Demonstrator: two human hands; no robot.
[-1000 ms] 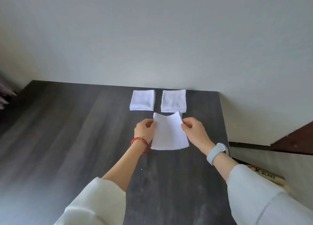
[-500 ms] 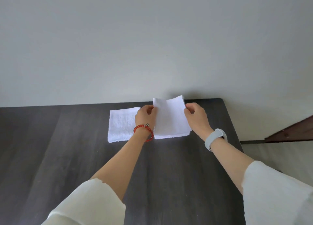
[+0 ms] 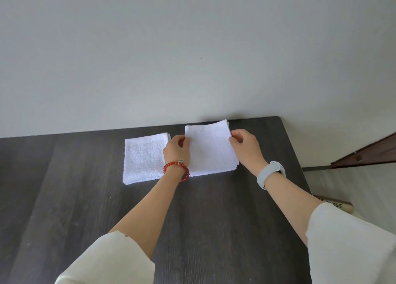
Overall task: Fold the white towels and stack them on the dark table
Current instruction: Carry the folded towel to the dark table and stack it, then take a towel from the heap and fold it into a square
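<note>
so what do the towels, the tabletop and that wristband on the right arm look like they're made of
Towels: looks like white terry cloth, with a nubby looped pile. Table: dark wood or wood-look laminate, matte, with long grain streaks; which one is unclear. Wristband: smooth pale grey, probably silicone, with a soft, seamless sheen.

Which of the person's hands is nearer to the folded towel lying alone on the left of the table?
Left. The left hand sits at the lone folded towel's right edge while pinching the top towel; the right hand grips that top towel's far side.
</note>
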